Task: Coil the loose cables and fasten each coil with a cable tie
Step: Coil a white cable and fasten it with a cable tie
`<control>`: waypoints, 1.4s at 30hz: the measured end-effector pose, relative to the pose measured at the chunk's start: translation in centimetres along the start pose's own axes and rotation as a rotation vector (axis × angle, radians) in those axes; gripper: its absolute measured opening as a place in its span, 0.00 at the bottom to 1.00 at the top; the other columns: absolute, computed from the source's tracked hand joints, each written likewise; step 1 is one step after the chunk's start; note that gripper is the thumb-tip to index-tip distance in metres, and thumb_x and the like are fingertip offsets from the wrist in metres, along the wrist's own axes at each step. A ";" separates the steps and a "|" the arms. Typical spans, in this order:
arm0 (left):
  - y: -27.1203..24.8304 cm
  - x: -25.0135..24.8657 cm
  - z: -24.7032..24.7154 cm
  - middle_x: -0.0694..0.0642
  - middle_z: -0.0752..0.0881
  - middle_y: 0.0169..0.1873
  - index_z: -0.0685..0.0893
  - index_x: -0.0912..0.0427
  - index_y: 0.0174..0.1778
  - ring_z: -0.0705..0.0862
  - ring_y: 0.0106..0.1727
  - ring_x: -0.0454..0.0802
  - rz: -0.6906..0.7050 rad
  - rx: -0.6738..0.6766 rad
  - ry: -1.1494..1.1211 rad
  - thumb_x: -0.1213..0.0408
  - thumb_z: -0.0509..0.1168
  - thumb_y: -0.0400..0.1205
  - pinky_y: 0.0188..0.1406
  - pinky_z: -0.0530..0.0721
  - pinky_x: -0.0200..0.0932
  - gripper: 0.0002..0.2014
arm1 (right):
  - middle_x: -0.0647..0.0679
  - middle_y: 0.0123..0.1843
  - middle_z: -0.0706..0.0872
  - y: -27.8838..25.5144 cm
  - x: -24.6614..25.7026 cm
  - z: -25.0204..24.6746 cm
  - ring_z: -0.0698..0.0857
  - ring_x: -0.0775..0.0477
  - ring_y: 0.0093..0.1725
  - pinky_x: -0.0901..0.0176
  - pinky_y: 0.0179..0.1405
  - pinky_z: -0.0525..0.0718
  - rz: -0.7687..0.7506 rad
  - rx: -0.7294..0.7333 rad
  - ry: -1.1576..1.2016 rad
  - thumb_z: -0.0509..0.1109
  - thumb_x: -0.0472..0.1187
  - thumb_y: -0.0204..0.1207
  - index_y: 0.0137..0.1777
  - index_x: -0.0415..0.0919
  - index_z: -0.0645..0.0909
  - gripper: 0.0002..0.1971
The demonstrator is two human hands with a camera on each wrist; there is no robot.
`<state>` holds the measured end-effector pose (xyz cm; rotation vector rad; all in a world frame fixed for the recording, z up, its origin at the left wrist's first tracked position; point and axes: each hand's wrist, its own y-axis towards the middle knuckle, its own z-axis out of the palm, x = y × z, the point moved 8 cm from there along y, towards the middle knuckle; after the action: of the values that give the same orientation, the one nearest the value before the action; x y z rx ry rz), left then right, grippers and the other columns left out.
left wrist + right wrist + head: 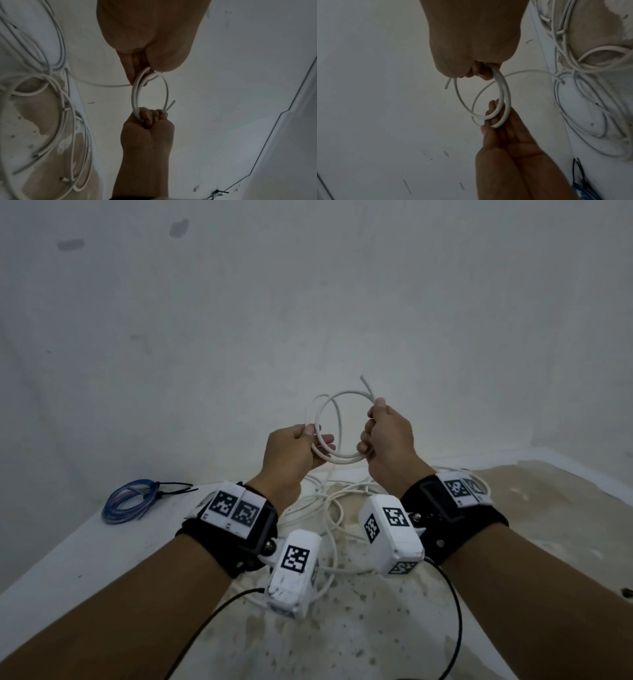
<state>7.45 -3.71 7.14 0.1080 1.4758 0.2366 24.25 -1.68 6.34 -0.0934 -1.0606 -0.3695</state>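
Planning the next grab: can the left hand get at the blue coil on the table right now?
Probably not yet. The path to the blue coil looks free, but the left hand is pinching the white loops with the right hand; it must let go first.

We note a smooth, matt white plastic-sheathed cable (337, 422), a glossy translucent blue coil (128, 501) bound by a black plastic tie (173, 489), and a rough, patchy, chipped painted tabletop (376, 628).

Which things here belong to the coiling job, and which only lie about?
Job:
- white cable coil, held by left hand and right hand
- loose white cables on the table
- blue coil, already tied

Lying about:
- nothing else; only the table underneath
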 end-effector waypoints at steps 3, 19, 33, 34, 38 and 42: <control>0.1 -0.6 -0.9 0.60 0.91 0.46 0.83 0.64 0.50 0.92 0.45 0.54 0.022 0.028 -0.013 0.67 0.54 0.90 0.40 0.90 0.42 0.13 | 0.49 0.25 0.68 0.1 -0.8 0.2 0.66 0.51 0.20 0.58 0.22 0.69 -0.048 -0.055 -0.027 0.57 0.49 0.88 0.37 0.41 0.74 0.19; 1.6 -3.1 -5.8 0.57 0.89 0.47 0.80 0.65 0.61 0.91 0.35 0.49 0.287 0.012 0.353 0.72 0.56 0.88 0.36 0.90 0.44 0.10 | 0.54 0.19 0.64 -2.4 -4.8 5.6 0.63 0.54 0.18 0.61 0.18 0.67 0.062 0.217 -0.042 0.57 0.47 0.89 0.38 0.42 0.72 0.17; 0.7 -4.6 -6.6 0.53 0.92 0.43 0.83 0.61 0.54 0.86 0.26 0.49 0.375 0.144 0.501 0.66 0.60 0.88 0.24 0.82 0.41 0.07 | 0.54 0.19 0.67 -3.8 -4.8 6.8 0.65 0.54 0.18 0.59 0.21 0.70 -0.067 0.372 -0.272 0.57 0.46 0.89 0.38 0.41 0.73 0.17; 0.7 -4.6 -6.6 0.52 0.92 0.43 0.84 0.60 0.55 0.84 0.25 0.48 0.377 0.152 0.505 0.66 0.59 0.88 0.23 0.81 0.41 0.08 | 0.54 0.19 0.67 -3.9 -4.8 6.9 0.65 0.54 0.18 0.59 0.21 0.70 -0.071 0.390 -0.277 0.57 0.46 0.89 0.39 0.41 0.73 0.17; 0.9 -5.0 -6.7 0.53 0.89 0.41 0.85 0.59 0.55 0.76 0.22 0.46 0.357 0.202 0.510 0.68 0.56 0.89 0.20 0.76 0.40 0.12 | 0.53 0.21 0.67 -4.3 -4.6 7.6 0.66 0.54 0.19 0.59 0.21 0.72 -0.108 0.461 -0.327 0.58 0.46 0.89 0.39 0.41 0.73 0.16; 0.9 -5.4 -6.3 0.54 0.85 0.40 0.84 0.60 0.55 0.72 0.21 0.45 0.313 0.315 0.549 0.70 0.53 0.89 0.20 0.76 0.41 0.12 | 0.53 0.21 0.67 -4.3 -4.5 7.8 0.65 0.54 0.19 0.59 0.21 0.72 -0.108 0.492 -0.322 0.58 0.45 0.88 0.39 0.40 0.73 0.16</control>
<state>0.65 -4.48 11.99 0.5671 2.0358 0.2997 14.33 -2.56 5.83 0.3553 -1.4520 -0.1837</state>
